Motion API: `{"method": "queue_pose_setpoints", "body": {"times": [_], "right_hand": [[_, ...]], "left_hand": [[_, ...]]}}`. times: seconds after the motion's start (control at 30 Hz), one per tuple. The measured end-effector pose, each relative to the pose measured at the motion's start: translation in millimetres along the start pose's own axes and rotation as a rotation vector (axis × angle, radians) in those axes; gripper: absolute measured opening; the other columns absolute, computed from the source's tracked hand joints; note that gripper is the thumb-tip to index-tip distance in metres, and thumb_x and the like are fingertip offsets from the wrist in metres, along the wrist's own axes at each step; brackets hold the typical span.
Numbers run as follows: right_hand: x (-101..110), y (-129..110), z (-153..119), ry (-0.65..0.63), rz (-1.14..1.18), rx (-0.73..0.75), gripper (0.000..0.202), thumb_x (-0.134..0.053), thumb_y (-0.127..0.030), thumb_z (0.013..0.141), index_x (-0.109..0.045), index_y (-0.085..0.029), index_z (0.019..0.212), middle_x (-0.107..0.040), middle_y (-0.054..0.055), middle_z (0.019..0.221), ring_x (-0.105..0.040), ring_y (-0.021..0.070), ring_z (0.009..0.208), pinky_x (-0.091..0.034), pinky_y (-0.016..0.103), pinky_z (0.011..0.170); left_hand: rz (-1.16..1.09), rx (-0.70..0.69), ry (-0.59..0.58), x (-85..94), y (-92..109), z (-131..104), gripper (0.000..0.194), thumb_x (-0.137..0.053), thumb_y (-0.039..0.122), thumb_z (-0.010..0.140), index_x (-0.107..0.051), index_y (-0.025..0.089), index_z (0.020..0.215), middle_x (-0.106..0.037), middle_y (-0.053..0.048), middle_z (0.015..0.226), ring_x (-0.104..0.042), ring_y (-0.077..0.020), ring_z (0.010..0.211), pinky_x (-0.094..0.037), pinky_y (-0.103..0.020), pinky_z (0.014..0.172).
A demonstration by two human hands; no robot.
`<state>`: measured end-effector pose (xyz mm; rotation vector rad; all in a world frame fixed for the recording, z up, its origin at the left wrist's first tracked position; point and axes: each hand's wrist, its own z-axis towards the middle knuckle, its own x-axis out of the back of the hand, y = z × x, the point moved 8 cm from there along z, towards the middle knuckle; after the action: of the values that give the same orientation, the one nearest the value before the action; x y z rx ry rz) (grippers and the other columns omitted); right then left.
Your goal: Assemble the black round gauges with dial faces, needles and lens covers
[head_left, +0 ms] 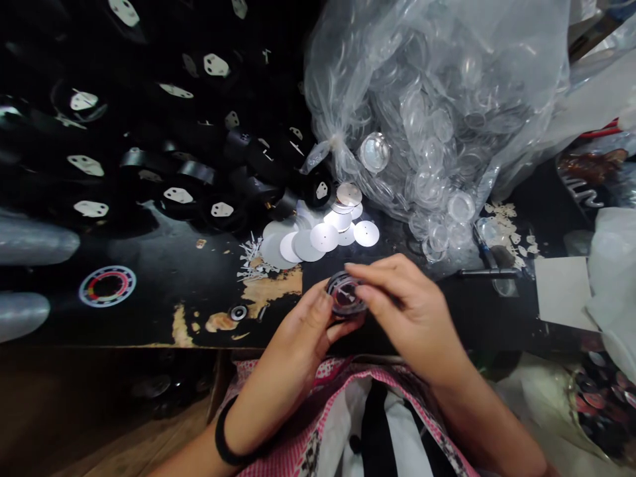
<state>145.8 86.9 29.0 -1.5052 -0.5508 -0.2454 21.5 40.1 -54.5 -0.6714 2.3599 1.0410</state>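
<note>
My left hand grips a small round gauge with a black case, fingers wrapped around its side and the thumb at the rim. A pale pointer shows on its dark face, which is turned up. My right hand is closed at the gauge's right edge, index finger and thumb on the rim; whether a smaller piece is pinched there cannot be made out. Just beyond my hands lie overlapping silvery discs and a pile of small white pointers.
A clear plastic bag spilling round clear covers stands behind. Several black cases with white plates fill the back left. A printed dial ring lies left. To the right are a dark pen-like tool, small pale plates and a white square.
</note>
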Motion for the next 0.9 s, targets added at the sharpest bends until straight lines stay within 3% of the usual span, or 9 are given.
{"method": "queue_pose_setpoints", "body": {"times": [0.17, 0.3, 0.4, 0.53, 0.63, 0.7, 0.77, 0.83, 0.9], "right_hand": [[-20, -4, 4, -0.098, -0.150, 0.085, 0.027, -0.054, -0.024, 0.100, -0.071, -0.026, 0.120, -0.059, 0.007, 0.120, -0.061, 0.0130, 0.082, -0.056, 0.032, 0.079], [-17, -1, 13, -0.040, -0.202, 0.043, 0.035, -0.045, -0.043, 0.104, -0.064, -0.020, 0.087, -0.062, 0.003, 0.084, -0.060, 0.0159, 0.080, -0.048, 0.030, 0.074], [-22, -8, 17, 0.030, -0.359, 0.125, 0.042, -0.032, -0.037, 0.107, -0.051, -0.021, 0.073, -0.056, 0.001, 0.068, -0.051, 0.0150, 0.066, -0.038, 0.031, 0.066], [-32, -17, 18, 0.084, -0.362, 0.243, 0.042, -0.030, -0.030, 0.107, -0.047, -0.022, 0.070, -0.054, 0.001, 0.065, -0.049, 0.0150, 0.064, -0.035, 0.031, 0.066], [-48, -14, 20, -0.082, -0.254, 0.224, 0.043, -0.034, -0.034, 0.107, -0.054, -0.020, 0.072, -0.060, 0.001, 0.067, -0.053, 0.0139, 0.065, -0.037, 0.029, 0.067], [-58, -12, 21, -0.242, -0.158, 0.193, 0.039, -0.040, -0.039, 0.107, -0.062, -0.020, 0.081, -0.068, 0.000, 0.075, -0.059, 0.0138, 0.070, -0.040, 0.029, 0.070], [-57, -9, 23, -0.267, -0.084, 0.156, 0.032, -0.044, -0.039, 0.106, -0.066, -0.021, 0.092, -0.072, 0.000, 0.084, -0.064, 0.0147, 0.077, -0.042, 0.029, 0.073], [-53, -6, 27, -0.214, -0.071, 0.114, 0.026, -0.046, -0.035, 0.105, -0.066, -0.021, 0.095, -0.072, 0.001, 0.087, -0.065, 0.0159, 0.081, -0.042, 0.030, 0.075], [-61, -9, 27, -0.257, -0.102, 0.124, 0.022, -0.049, -0.029, 0.103, -0.066, -0.021, 0.090, -0.072, 0.001, 0.085, -0.065, 0.0163, 0.080, -0.041, 0.030, 0.073]], "left_hand": [[0.165, -0.044, 0.025, 8.0, 1, 4, 0.038, -0.079, 0.041, 0.082, -0.074, 0.029, 0.118, -0.072, -0.005, 0.127, -0.069, -0.0276, 0.114, -0.058, -0.037, 0.094], [0.354, -0.122, 0.065, 8.5, 10, 0, 0.038, -0.082, 0.035, 0.078, -0.077, 0.029, 0.115, -0.077, -0.003, 0.116, -0.069, -0.0276, 0.113, -0.053, -0.035, 0.100], [0.468, -0.179, 0.059, 1.4, 15, -3, 0.036, -0.080, 0.032, 0.080, -0.077, 0.031, 0.116, -0.079, -0.002, 0.110, -0.071, -0.0261, 0.106, -0.054, -0.032, 0.095], [0.511, -0.217, 0.103, 3.0, 22, -4, 0.034, -0.079, 0.031, 0.079, -0.078, 0.031, 0.113, -0.079, -0.002, 0.107, -0.072, -0.0262, 0.099, -0.056, -0.033, 0.091], [0.489, -0.177, 0.173, 35.5, 24, -20, 0.032, -0.081, 0.033, 0.077, -0.079, 0.030, 0.109, -0.078, -0.003, 0.114, -0.070, -0.0292, 0.108, -0.054, -0.036, 0.097], [0.561, -0.136, 0.259, 75.6, 23, -46, 0.032, -0.080, 0.037, 0.078, -0.078, 0.032, 0.110, -0.076, -0.003, 0.120, -0.067, -0.0316, 0.117, -0.051, -0.039, 0.103], [0.712, -0.179, 0.427, 120.3, 32, -79, 0.031, -0.078, 0.040, 0.080, -0.078, 0.036, 0.111, -0.075, -0.003, 0.121, -0.064, -0.0332, 0.120, -0.043, -0.043, 0.112], [0.890, -0.432, 0.676, 147.5, 60, -112, 0.029, -0.078, 0.037, 0.080, -0.077, 0.035, 0.109, -0.069, -0.003, 0.131, -0.051, -0.0341, 0.135, -0.024, -0.043, 0.123], [1.021, -0.602, 0.743, 145.7, 83, -116, 0.031, -0.077, 0.034, 0.081, -0.076, 0.034, 0.112, -0.064, -0.004, 0.138, -0.043, -0.0331, 0.141, -0.016, -0.041, 0.125]]}}
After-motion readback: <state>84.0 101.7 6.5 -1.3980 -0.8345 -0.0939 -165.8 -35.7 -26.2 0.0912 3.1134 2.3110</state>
